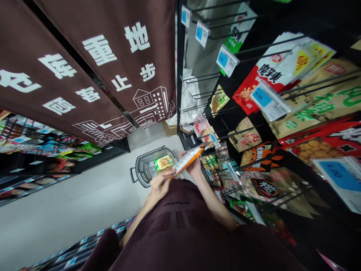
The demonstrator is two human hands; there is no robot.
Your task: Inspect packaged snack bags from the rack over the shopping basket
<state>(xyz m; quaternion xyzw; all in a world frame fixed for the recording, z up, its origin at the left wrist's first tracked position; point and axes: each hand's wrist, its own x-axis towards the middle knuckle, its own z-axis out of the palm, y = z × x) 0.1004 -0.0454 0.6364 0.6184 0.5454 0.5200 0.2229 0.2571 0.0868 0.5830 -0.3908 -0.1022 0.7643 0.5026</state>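
Note:
Both of my hands hold an orange and white snack bag (188, 160) in front of my body. My left hand (161, 184) grips its near left end, with the fingers closed on the edge. At its far right side, my right hand (194, 165) has hold of the bag, its fingers partly hidden behind it. Below, on the floor, stands a grey shopping basket (138, 167) with slotted walls. In it lies a yellow and green snack packet (164, 163); the bag and my hands cover the basket's right part.
To the right, a black rack with hooks carries hanging snack bags (248, 139) and projecting price tags (270, 99). A brown curtain (113, 49) with white characters hangs ahead on the left. Stocked shelves (42, 146) line the left. A cardboard box (170, 129) sits beyond the basket.

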